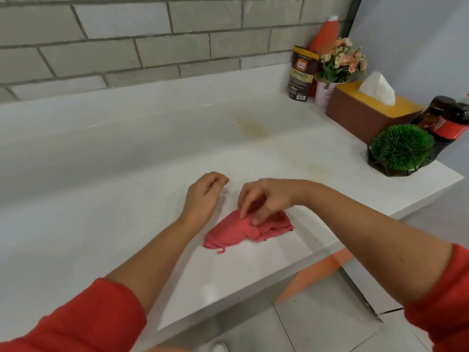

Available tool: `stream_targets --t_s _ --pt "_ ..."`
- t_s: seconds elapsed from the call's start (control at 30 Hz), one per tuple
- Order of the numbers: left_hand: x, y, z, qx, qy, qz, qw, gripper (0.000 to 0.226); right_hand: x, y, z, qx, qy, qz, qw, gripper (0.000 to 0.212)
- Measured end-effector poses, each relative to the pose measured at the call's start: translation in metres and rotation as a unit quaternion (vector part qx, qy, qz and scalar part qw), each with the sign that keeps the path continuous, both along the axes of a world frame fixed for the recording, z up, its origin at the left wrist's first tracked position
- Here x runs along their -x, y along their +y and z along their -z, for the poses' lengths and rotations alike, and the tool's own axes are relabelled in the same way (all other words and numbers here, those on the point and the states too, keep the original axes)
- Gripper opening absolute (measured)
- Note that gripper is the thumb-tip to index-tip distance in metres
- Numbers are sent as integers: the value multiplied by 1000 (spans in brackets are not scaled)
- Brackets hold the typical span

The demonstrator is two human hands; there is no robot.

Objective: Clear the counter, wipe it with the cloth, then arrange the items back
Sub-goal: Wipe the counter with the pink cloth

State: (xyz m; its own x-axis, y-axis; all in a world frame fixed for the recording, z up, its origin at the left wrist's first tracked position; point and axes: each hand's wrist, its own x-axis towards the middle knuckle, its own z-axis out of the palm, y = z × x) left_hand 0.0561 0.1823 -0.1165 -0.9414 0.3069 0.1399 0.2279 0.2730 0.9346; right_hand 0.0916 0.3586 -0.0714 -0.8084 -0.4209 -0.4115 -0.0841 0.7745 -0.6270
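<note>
Cloth: pink-red, bunched into a low heap, lying on the white table close to its front edge. A loose strand trails from the cloth's front left corner.

Right hand: over the cloth, fingers bent downward, fingertips in contact with the cloth's upper fold. Whether they pinch the fabric or only touch it cannot be determined.

Left hand: just left of the cloth and slightly behind it, fingers loosely curled and apart from one another, holding nothing. No contact with the cloth is visible. Both forearms are bare, with red sleeves pushed up.

Items grouped well behind and to the right of the cloth, in the table's far right corner: a dark granules pouch, upright; an orange bottle behind it against the wall; a pale pot of pink flowers beside the pouch; a brown tissue box with a yellow top and a white tissue standing out of it; a green ball plant in a dark wire holder, the item nearest the cloth; two dark bottles with a red label behind the plant.

Surface condition: brownish stains behind and to the right of the cloth, between it and the grouped items.

Grey brick wall behind the table.
</note>
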Motion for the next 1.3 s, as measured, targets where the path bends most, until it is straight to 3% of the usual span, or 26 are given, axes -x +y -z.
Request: stream_targets --t_s 0.07,0.27,0.4,0.47,0.67,0.77,0.9,0.97,1.03,1.17,1.3 --pt "-3 -4 5 21 13 -22 999 19 -13 0 7 -19 3 -16 1000 32" --pt "-16 -17 18 36 57 -84 994 18 -46 26 18 -68 151 26 986 39" --pt "-22 -18 19 32 50 -92 994 19 -72 55 28 -178 277 51 943 64" --pt "-23 -16 17 42 40 -80 995 21 -86 59 39 -185 330 65 924 60" --pt "-22 -16 18 49 22 -86 995 30 -93 -5 57 -148 280 97 944 74" --pt "-22 -16 17 17 -9 -96 995 32 -93 -59 60 -192 266 49 943 60" --pt "-19 -22 17 -56 -77 -101 990 35 -114 -97 67 -144 305 15 941 49" --pt "-17 -25 16 -65 -89 -100 989 36 -119 -85 67 -132 309 17 942 54" --pt "-16 -26 16 -56 -83 -96 990 36 -116 -60 67 -148 319 55 935 61" --pt "-20 -21 15 -23 -65 -91 994 39 -97 -20 67 -231 267 188 917 47" --pt "-20 -13 17 16 -33 -101 994 39 -80 -43 61 -205 254 214 921 43"
